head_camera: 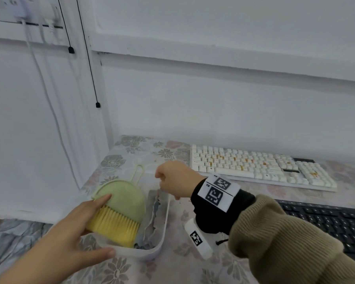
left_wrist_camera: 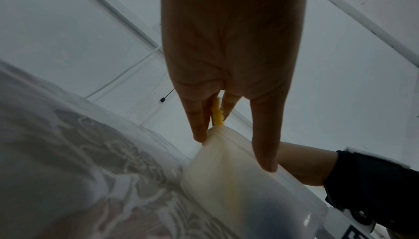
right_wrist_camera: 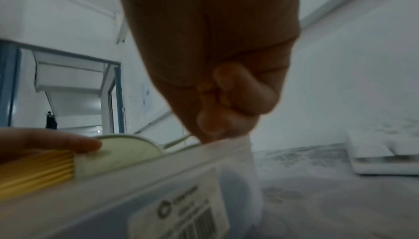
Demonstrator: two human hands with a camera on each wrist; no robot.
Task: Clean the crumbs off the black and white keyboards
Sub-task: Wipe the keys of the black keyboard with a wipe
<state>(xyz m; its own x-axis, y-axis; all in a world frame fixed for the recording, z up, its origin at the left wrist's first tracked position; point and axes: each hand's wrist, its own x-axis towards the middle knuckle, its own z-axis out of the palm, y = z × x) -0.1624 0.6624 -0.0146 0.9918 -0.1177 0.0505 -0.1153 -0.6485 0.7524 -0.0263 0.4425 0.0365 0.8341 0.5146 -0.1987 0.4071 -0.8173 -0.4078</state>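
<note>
A green hand brush [head_camera: 123,199] with yellow bristles [head_camera: 115,224] lies in a translucent white plastic bin [head_camera: 164,228] at the table's left end. My left hand [head_camera: 92,218] lies on the brush with straight fingers, its thumb on the bin's near rim. My right hand [head_camera: 172,179] is curled at the bin's far right corner and pinches the rim [right_wrist_camera: 226,142]. The white keyboard [head_camera: 254,165], strewn with orange crumbs, sits at the back right. My right sleeve partly hides the black keyboard [head_camera: 326,220] at the front right.
A crumpled grey cloth [head_camera: 152,220] lies in the bin beside the brush. A flowered tablecloth [head_camera: 131,269] covers the table, whose left edge runs just past the bin. The wall stands close behind, with cables [head_camera: 90,68] hanging at the left.
</note>
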